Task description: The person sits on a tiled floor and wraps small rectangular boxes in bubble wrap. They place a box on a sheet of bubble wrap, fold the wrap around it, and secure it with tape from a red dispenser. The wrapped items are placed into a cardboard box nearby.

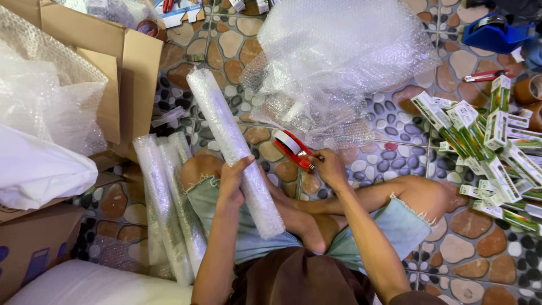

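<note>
I sit cross-legged on a pebble-patterned floor. My left hand grips the middle of a long roll wrapped in bubble wrap, which slants up and away from my lap. My right hand holds a red tape dispenser with a white tape roll just right of the wrapped roll. Several other wrapped rolls lie on the floor by my left knee.
A heap of loose bubble wrap lies ahead. Green-and-white slim boxes are scattered at right. Open cardboard boxes and plastic bags stand at left. A blue tape dispenser and red-handled scissors sit far right.
</note>
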